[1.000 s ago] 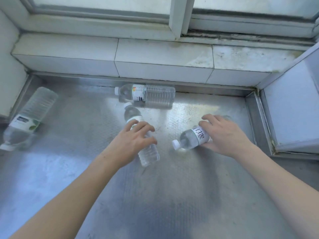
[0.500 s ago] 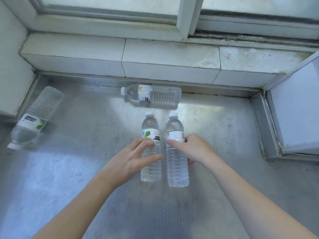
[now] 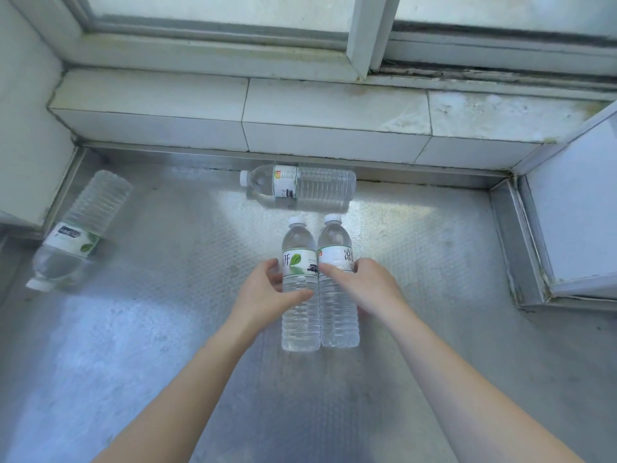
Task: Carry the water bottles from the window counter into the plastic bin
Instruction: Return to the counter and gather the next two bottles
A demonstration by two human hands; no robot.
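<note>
Both hands now grip upright bottles raised off the bench (image 3: 140,345), where a second ago each lay flat: left hand (image 3: 263,292) wraps the leaf-label bottle (image 3: 299,289), right hand (image 3: 367,285) the touching bottle (image 3: 337,285). Two bottles remain lying at twelve o'clock (image 3: 300,187) and ten o'clock (image 3: 80,232). Carry appears ready; plastic bin not visible.

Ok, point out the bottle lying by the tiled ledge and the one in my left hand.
Bottle by the ledge (image 3: 320,187): head view, ribbed body.
Left-hand bottle (image 3: 300,324): head view, lower ribbed body.
</note>
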